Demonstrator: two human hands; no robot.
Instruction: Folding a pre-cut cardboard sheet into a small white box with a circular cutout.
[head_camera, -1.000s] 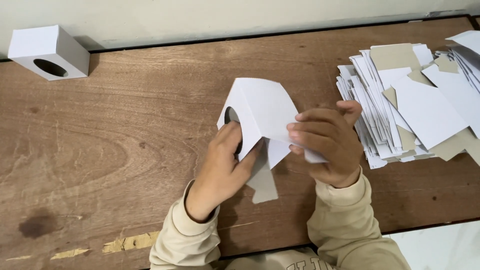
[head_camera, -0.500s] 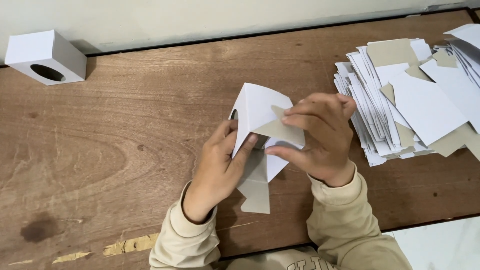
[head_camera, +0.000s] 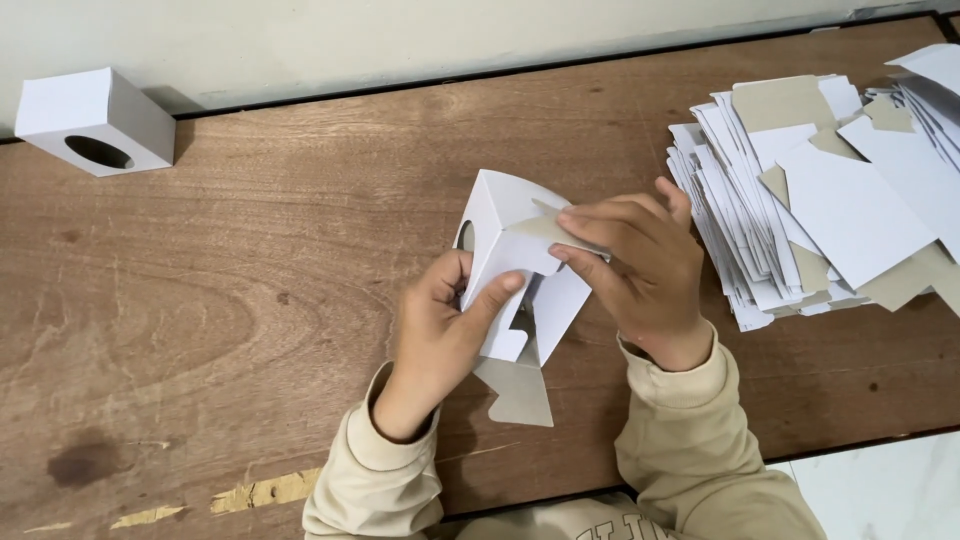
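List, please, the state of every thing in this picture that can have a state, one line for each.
Half-folded white box: held by both hands above the table, flaps open, not closed.
Left hand: gripping the box's side.
Right hand: fingers pressing a flap at the top of the box.
Finished white box: fully folded, closed, resting at the table's far left corner.
Pile of flat box blanks: unfolded, loosely stacked at right.

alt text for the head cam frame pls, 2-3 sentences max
Two bare hands fold a white die-cut cardboard box blank over a brown wooden table: the left hand grips its side while the right hand presses a flap on top. A loose stack of flat white and tan cardboard blanks lies at right; a finished white box with an oval hole sits far left.
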